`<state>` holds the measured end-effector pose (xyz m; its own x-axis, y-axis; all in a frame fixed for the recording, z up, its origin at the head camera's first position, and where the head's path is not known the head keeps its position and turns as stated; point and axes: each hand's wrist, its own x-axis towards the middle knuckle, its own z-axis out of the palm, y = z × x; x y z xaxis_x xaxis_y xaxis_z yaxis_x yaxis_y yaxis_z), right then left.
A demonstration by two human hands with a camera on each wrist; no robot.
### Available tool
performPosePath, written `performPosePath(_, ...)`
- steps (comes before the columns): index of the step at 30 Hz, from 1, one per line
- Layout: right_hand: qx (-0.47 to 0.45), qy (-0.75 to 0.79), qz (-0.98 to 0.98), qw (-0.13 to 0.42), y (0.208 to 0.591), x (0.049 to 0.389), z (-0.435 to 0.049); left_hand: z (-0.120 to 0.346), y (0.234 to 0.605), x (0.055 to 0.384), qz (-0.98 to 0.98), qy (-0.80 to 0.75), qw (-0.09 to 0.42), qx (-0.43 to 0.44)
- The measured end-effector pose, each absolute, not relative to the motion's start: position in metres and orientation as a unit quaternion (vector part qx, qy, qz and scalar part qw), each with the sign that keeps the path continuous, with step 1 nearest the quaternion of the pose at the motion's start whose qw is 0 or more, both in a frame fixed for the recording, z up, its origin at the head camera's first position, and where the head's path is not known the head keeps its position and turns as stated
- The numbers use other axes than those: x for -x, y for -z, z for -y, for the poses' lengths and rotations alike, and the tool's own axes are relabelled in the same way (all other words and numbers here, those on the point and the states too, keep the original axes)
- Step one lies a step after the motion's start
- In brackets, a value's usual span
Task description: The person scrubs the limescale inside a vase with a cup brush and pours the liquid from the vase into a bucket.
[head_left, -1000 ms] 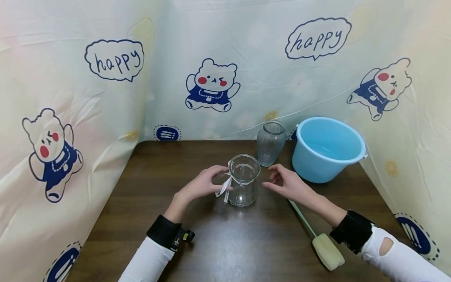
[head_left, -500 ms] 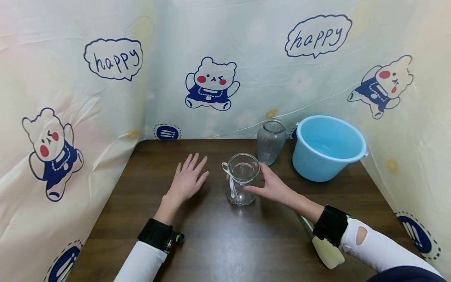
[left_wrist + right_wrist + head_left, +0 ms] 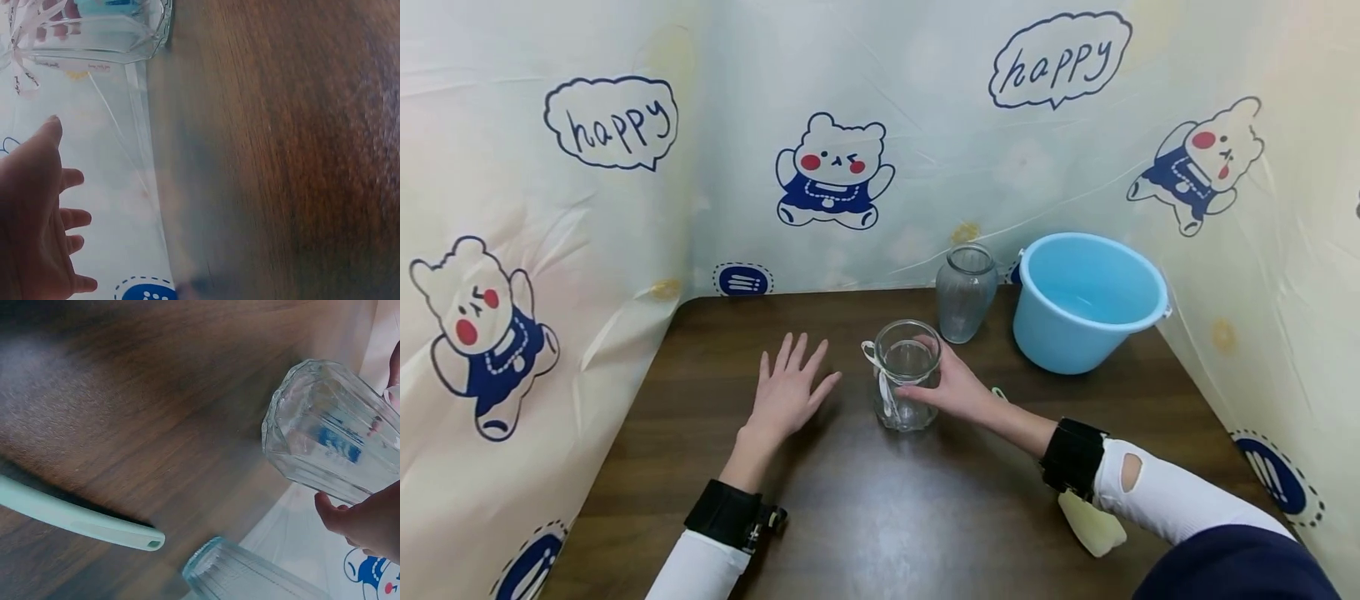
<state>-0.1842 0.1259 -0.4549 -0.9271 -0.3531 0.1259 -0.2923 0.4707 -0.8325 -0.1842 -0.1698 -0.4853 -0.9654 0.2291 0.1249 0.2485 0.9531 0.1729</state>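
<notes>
A clear glass vase (image 3: 906, 408) with a white ribbon tied round its neck stands upright near the middle of the wooden table. My right hand (image 3: 951, 387) grips it from the right, thumb at the near side and fingers behind the neck. Its faceted base (image 3: 294, 425) shows in the right wrist view. My left hand (image 3: 782, 396) is spread palm down to the left of the vase, apart from it. In the left wrist view that hand (image 3: 37, 212) holds nothing. A sponge brush's pale head (image 3: 1092, 523) lies partly under my right forearm; its green handle (image 3: 81, 515) shows in the right wrist view.
A grey-blue glass vase (image 3: 966, 296) stands behind the clear one, close to my right hand. The light blue bucket (image 3: 1052, 342) is at the back right. A printed cloth (image 3: 962, 167) hangs round the table's back and sides.
My left hand has let go of the ribbon side and moved left, fingers spreading. My right hand has come in from the right and taken hold of the clear vase. The head view has shifted slightly.
</notes>
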Motion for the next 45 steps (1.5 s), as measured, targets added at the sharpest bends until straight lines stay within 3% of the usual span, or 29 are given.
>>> performPosePath(23, 0.17, 0.499, -0.85, -0.01, 0.447, 0.178, -0.133, 0.163, 0.484, 0.18, 0.987, 0.088, 0.059, 0.121)
performPosePath(35, 0.152, 0.51, -0.844, -0.063, 0.377, 0.15, -0.195, 0.159, 0.474, 0.186, 0.984, 0.084, 0.068, 0.139)
performPosePath(45, 0.07, 0.466, -0.876, -0.101, 0.39, 0.137, -0.276, 0.156, 0.478, 0.185, 0.983, 0.095, 0.061, 0.145)
